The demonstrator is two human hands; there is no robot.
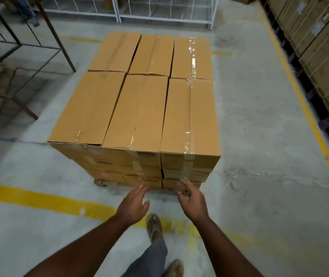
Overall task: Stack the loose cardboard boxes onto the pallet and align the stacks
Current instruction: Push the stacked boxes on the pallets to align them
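Hands reach forward and down toward the near face of the stack of cardboard boxes (139, 108), both empty. The left hand (134, 204) has its fingers straight and together, thumb spread out to the side, its fingertips (141, 186) just at the bottom edge of the lowest boxes; blur makes it unclear whether they touch the cardboard. The right hand (192, 200) is relaxed with fingers loosely apart and slightly bent, its fingertips at the lower corner of the stack's right-hand column, again too blurred to say whether they make contact. Neither hand grips anything.

Directly beyond the hands, the boxes rise in several layers, and the top layer shows six long brown boxes in two rows of three, sealed with clear tape (189, 116). The nearest left top box (87, 108) juts slightly out of line with its neighbours. A corner of the pallet (100, 182) peeks out under the stack, to the left of the left hand.

Below the hands, a sandalled foot (154, 226) stands on a yellow floor line (39, 198) painted across the concrete. Far to the right of the right hand runs a wall of strapped cartons (323, 47). Well to the left of the left hand stands a metal-framed table (19, 45), and beyond the stack, white wire racks (159, 9).
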